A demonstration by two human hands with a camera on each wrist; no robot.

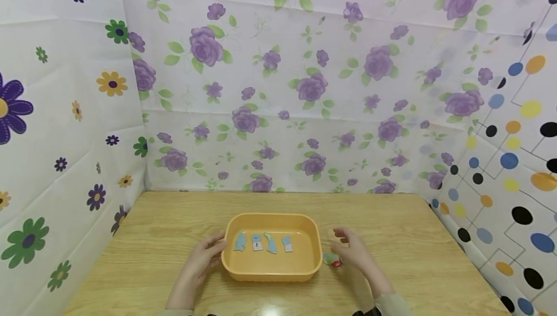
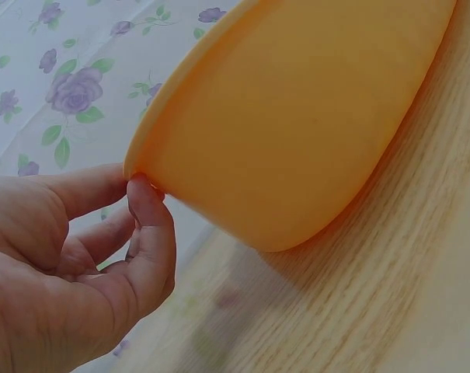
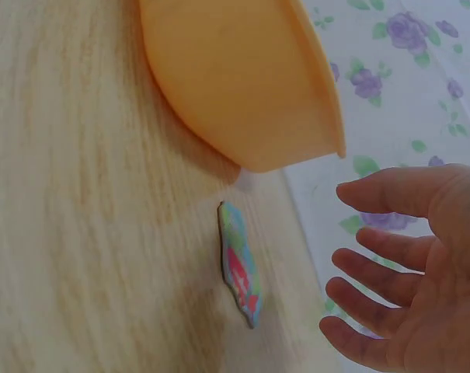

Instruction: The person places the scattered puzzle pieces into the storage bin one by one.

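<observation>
A yellow-orange plastic tray stands on the table, with several small flat light-blue pieces lying in a row inside it. At the tray's left end my left hand pinches the rim between thumb and fingers; the left wrist view shows those fingers at the rim's edge. My right hand hovers off the tray's right end, fingers spread and holding nothing, as the right wrist view also shows. Below it lies a flat irregular piece in green, blue and red on the table, apart from the tray.
The wood-grain table reaches back to a cloth wall printed with purple roses. Patterned cloths also hang at the left, with flowers, and at the right, with coloured dots.
</observation>
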